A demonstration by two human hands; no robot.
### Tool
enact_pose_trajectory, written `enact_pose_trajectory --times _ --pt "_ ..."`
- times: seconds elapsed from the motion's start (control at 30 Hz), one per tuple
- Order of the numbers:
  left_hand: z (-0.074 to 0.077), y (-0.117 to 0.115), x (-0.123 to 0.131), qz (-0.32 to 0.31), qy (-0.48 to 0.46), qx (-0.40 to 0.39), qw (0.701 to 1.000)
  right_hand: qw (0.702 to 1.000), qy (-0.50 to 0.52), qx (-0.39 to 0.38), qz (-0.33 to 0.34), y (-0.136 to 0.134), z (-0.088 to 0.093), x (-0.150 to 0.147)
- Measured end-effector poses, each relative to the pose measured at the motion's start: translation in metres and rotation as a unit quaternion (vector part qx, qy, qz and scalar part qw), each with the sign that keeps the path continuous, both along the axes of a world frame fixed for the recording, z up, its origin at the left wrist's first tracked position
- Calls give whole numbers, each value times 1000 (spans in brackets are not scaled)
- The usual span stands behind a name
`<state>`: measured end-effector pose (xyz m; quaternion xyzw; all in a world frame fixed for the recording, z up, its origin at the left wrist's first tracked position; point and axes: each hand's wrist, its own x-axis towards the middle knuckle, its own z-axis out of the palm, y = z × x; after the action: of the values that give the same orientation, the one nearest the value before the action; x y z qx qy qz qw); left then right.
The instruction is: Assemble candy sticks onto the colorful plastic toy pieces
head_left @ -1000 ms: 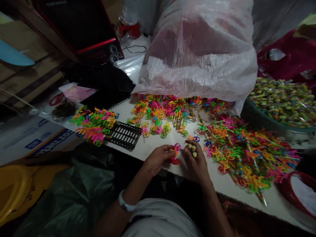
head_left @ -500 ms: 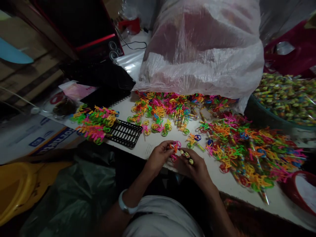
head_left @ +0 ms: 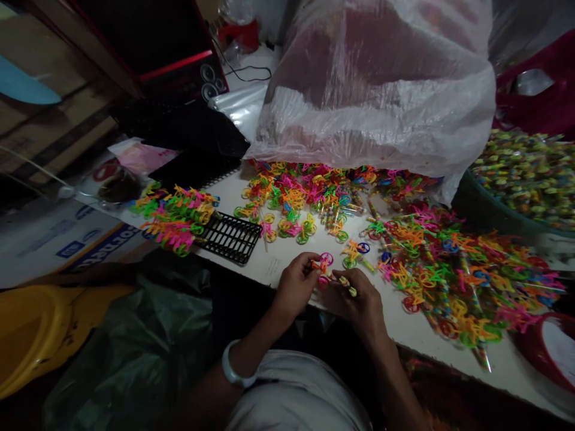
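My left hand [head_left: 294,286] pinches a small plastic toy bicycle [head_left: 326,260] with pink wheels and an orange frame, just above the table's front edge. Close beside it, my right hand [head_left: 365,302] is closed around several small yellow-wrapped candies [head_left: 348,285]; its fingertips meet the bicycle's side. Beyond my hands lies one more toy bicycle [head_left: 354,251], with a blue and a green wheel and a patterned tube attached. To the right spreads a large pile of colourful toy bicycles [head_left: 440,269], some with clear patterned tubes.
A black slotted tray [head_left: 236,239] sits at the left, with a heap of toy bicycles [head_left: 177,218] on its far end. Behind stands a big translucent plastic sack [head_left: 372,120]. At the right are a green tub [head_left: 489,206] of yellow-wrapped candies and a red bowl [head_left: 530,344].
The view has shifted slightly. The yellow-wrapped candies in my right hand have turned and sit a little closer to the bicycle's side; my left hand keeps its pinch.
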<state>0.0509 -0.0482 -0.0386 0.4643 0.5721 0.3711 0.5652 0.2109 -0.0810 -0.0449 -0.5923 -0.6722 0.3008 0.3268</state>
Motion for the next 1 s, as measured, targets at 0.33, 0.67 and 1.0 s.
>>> enact_pose_trajectory --times 0.33,0.67,1.0 --pt "10 -5 5 -24 126 113 985 991 -89 95 -38 -5 4 -14" --pt "-1 -6 3 -10 137 75 988 997 39 63 -18 6 -9 -9" --pt "3 2 8 -81 101 47 990 998 67 6 -8 7 -5 9"
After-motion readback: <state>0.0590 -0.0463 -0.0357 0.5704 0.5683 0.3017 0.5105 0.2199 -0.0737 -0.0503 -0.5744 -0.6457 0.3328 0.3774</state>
